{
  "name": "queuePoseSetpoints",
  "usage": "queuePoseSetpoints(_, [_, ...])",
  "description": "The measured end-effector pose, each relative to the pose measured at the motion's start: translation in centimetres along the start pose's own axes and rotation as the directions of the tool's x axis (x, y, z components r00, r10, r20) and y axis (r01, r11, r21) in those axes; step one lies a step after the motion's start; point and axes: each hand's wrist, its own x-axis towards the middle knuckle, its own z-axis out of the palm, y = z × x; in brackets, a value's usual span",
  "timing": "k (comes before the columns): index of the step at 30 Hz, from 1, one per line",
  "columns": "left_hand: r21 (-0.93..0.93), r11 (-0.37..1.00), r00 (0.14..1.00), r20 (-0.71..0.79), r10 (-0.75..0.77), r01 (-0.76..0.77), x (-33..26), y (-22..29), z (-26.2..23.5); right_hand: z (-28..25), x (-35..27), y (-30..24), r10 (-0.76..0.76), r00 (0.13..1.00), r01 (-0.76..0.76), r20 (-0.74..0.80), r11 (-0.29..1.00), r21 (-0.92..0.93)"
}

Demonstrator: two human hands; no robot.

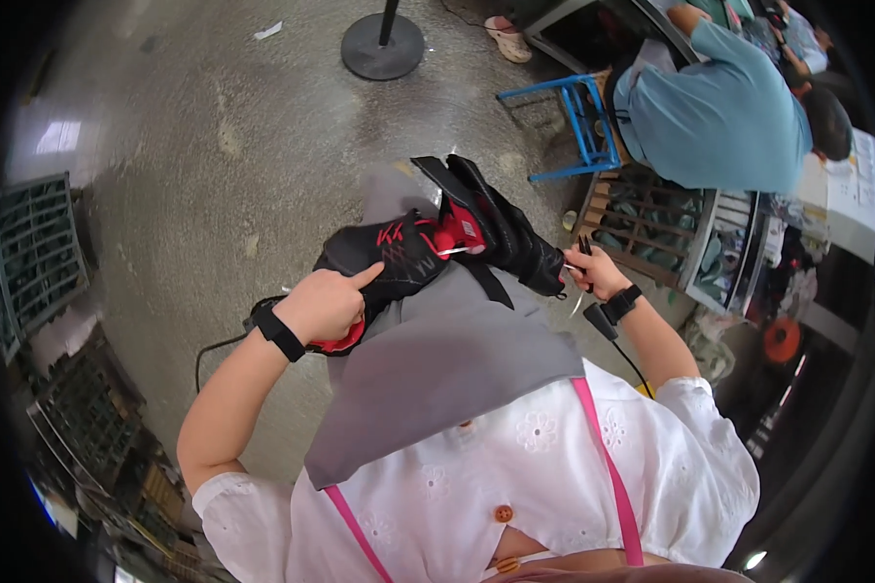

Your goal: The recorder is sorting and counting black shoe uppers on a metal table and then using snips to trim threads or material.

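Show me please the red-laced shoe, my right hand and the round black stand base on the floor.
Red-laced shoe point(402, 262), head view: dark upper.
Right hand point(605, 274), head view: its middle.
Stand base point(379, 54), head view: flat top.

The shoe point(356, 251) is black and red, the flowered blouse point(564, 496) white.

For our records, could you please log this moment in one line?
left hand: pointing at black-and-red sneaker | right hand: holds slim black tool, kind unclear | grey apron: worn
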Motion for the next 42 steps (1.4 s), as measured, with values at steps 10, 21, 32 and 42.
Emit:
queuePoseSetpoints(10, [0.242, 0.967, 0.996, 0.038, 0.078, -0.084, 1.3, -0.2, -3.5, 4.4, -1.3, -2.6, -0.369, 0.904, 0.379, 0.216, 0.925, -0.002])
queuePoseSetpoints(21, [0.353, 0.827, 0.899, 0.19, 0.394, -0.437, 6.2, -0.3, -8.8, 10.3, -2.2, -2.2, -0.429, 0.672, 0.382, 0.604, 0.899, 0.213])
queuePoseSetpoints(32, [0.396, 0.766, 0.858, 0.319, 0.403, -0.507, 8.9, -1.9, -8.1, 13.9, -3.7, -2.5, -0.449, 0.706, 0.341, 0.547, 0.893, 0.293])
queuePoseSetpoints(42, [0.428, 0.748, 0.846, 0.082, 0.527, -0.507, 9.6, -7.3, -10.5, 17.8, -2.0, -9.9, -0.647, 0.521, 0.669, 0.557, 0.715, 0.205])
